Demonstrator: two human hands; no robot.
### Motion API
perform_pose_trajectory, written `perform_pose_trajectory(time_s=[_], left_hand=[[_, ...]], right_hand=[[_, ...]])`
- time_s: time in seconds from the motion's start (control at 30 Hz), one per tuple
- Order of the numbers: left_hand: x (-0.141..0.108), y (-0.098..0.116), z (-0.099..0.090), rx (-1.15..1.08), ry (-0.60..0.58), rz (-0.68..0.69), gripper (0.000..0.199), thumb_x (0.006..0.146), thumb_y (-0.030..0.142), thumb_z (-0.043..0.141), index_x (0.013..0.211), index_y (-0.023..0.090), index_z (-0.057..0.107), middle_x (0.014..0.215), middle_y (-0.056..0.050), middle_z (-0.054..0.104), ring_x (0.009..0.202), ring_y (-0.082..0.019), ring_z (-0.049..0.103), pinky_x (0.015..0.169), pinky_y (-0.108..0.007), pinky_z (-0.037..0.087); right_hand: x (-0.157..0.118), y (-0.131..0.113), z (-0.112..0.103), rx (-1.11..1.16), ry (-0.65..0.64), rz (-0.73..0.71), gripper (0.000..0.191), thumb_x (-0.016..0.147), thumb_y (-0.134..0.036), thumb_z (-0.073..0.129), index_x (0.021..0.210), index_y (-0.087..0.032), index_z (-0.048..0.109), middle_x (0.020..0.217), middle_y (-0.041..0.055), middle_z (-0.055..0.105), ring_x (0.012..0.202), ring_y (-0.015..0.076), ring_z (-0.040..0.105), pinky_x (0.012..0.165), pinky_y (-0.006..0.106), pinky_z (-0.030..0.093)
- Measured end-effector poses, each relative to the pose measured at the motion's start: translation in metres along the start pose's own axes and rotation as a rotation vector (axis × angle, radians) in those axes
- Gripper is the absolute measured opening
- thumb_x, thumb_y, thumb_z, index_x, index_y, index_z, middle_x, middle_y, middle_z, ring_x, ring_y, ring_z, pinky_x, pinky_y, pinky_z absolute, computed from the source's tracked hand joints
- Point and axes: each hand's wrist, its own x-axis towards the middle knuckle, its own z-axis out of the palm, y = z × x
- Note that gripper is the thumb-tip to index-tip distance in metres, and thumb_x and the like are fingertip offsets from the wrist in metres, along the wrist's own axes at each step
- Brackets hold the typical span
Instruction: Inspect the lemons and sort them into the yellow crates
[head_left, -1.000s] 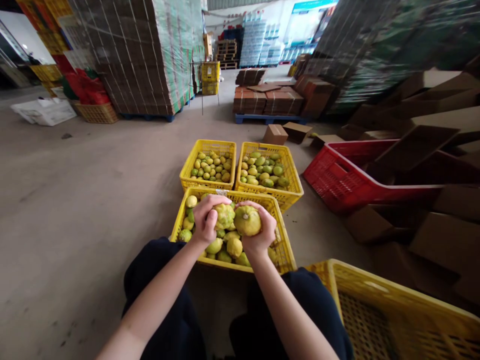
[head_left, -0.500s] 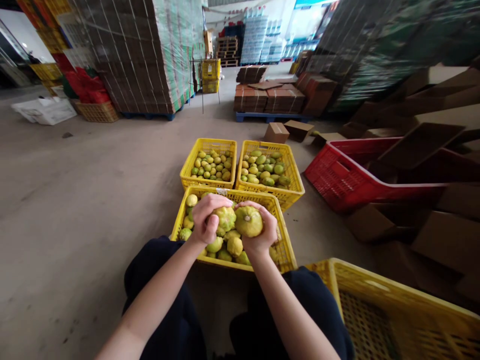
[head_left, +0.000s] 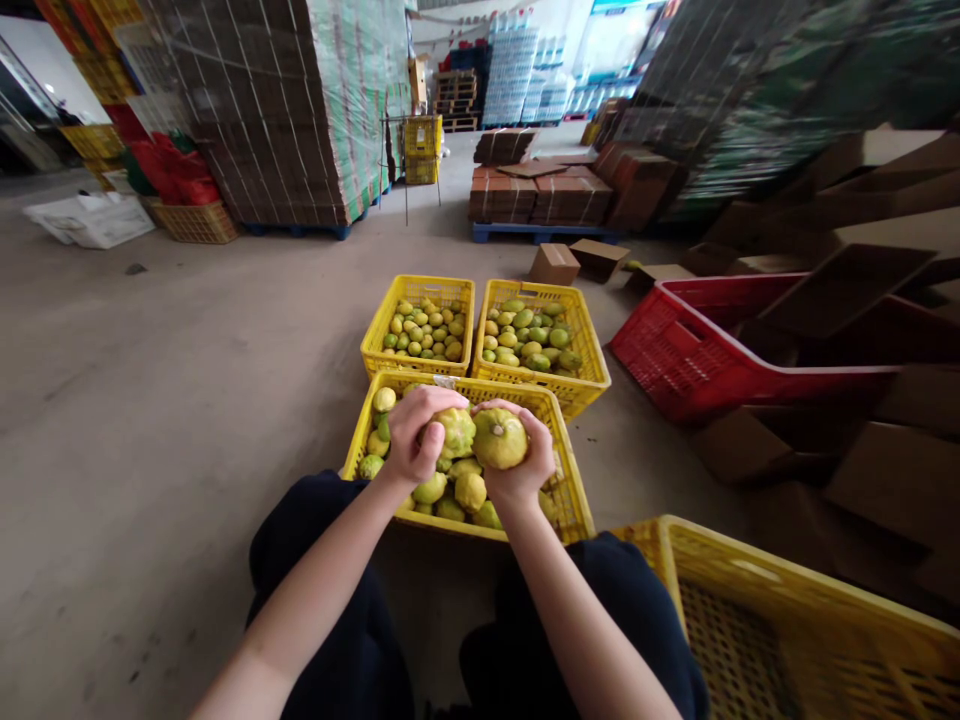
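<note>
Both hands are raised over the near yellow crate (head_left: 571, 490), each with one fruit. My left hand (head_left: 414, 430) is wrapped round a bumpy yellow-green citrus fruit (head_left: 460, 433), its thumb towards me. Cupped in my right hand (head_left: 534, 462) is a rounder, smoother citrus fruit (head_left: 500, 440), its pale stem spot turned up. The two fruits sit side by side, nearly touching. Beneath them, more yellow-green citrus fruits (head_left: 470, 492) lie in the crate, partly hidden by my hands and wrists.
Two yellow crates (head_left: 369, 350) (head_left: 600, 380) of smaller-looking fruits stand just beyond. A red crate (head_left: 652, 370) with cardboard is at right, beside loose boxes (head_left: 885, 490). Another yellow crate (head_left: 667, 540) sits by my right knee. Wrapped pallet stacks (head_left: 262, 110) rise behind.
Almost nothing differs. The fruit in my right hand has tilted slightly, with its stem spot a little higher; both hands stay in place.
</note>
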Motion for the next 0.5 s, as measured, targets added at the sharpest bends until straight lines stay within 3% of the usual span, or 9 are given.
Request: perform_pose_trajectory(time_s=[0.1,0.17,0.33,0.5], left_hand=[[0.000,0.002,0.001,-0.003,-0.017,-0.042,0.037,0.097,0.038,0.035,0.100,0.021,0.068,0.094,-0.007,0.071,0.091,-0.022,0.065,0.083,-0.037,0.050],[0.002,0.002,0.004,-0.024,-0.008,-0.145,0.039,0.098,0.040,0.034,0.099,0.021,0.069,0.097,-0.007,0.071,0.094,-0.022,0.065,0.086,-0.036,0.050],[0.005,-0.007,0.017,-0.160,0.133,-0.597,0.038,0.098,0.044,0.039,0.095,0.021,0.070,0.104,-0.005,0.071,0.105,-0.019,0.062,0.099,-0.033,0.044],[0.007,-0.022,0.019,-0.435,0.205,-1.012,0.018,0.088,0.029,0.052,0.091,0.021,0.068,0.101,-0.002,0.070,0.105,-0.018,0.061,0.096,-0.028,0.046]], right_hand=[[0.001,-0.002,0.003,0.082,0.038,0.099,0.029,0.080,-0.039,0.046,0.069,-0.021,0.066,0.075,0.0018,0.069,0.079,0.0200,0.067,0.082,0.035,0.053],[0.004,-0.002,0.007,0.166,0.091,0.213,0.028,0.078,-0.040,0.047,0.067,-0.020,0.064,0.072,0.0016,0.069,0.074,0.0188,0.067,0.077,0.032,0.054],[0.020,-0.002,0.012,0.268,0.419,0.533,0.009,0.070,-0.030,0.060,0.070,-0.021,0.059,0.060,-0.0064,0.063,0.055,0.0123,0.060,0.054,0.022,0.052],[0.031,-0.005,0.008,0.280,0.382,0.739,0.005,0.074,-0.027,0.057,0.072,-0.022,0.056,0.055,-0.0085,0.060,0.047,0.0114,0.056,0.047,0.021,0.050]])
